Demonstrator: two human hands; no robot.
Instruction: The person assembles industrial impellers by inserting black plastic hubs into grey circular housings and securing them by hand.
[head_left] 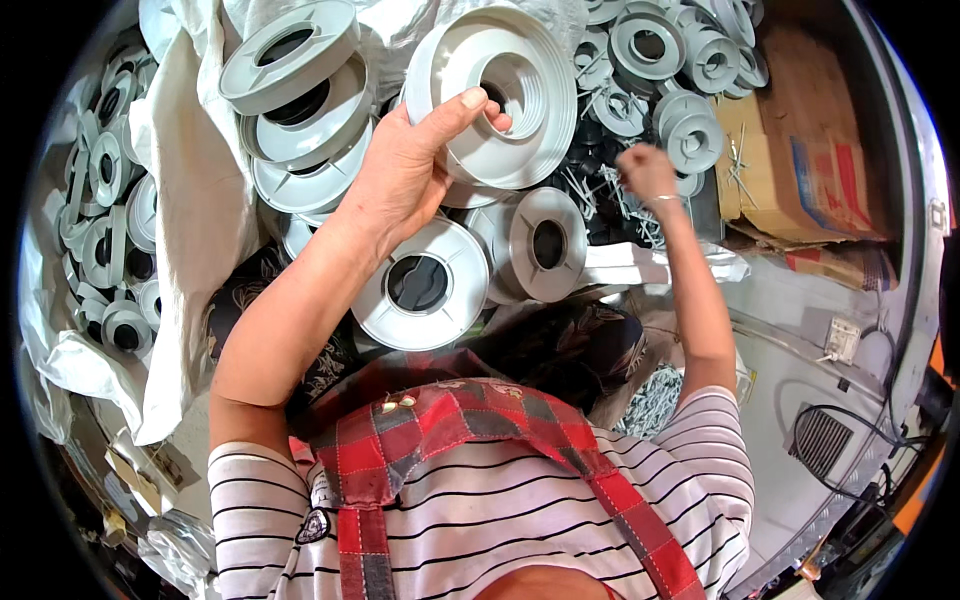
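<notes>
My left hand (415, 165) grips a large round light-grey plastic flange (545, 110), its thumb over the hub and its fingertips curling into the central hole. To the right, my right hand (650, 175) is curled above a heap of small grey pronged plastic pieces (640, 215) and black parts. What its fingers hold, if anything, is hidden and slightly blurred. Below the raised flange lie more of the same kind: a grey flange with a black centre (455, 285), and another tilted grey flange (568, 240) beside it.
Stacked grey flanges (310, 135) stand left of my left hand. A white sack (190, 180) divides them from another pile of grey rings (105, 165). More ring parts (692, 140) lie at the far right, beside a cardboard box (800, 150). Grey pieces (655, 400) sit near my right elbow.
</notes>
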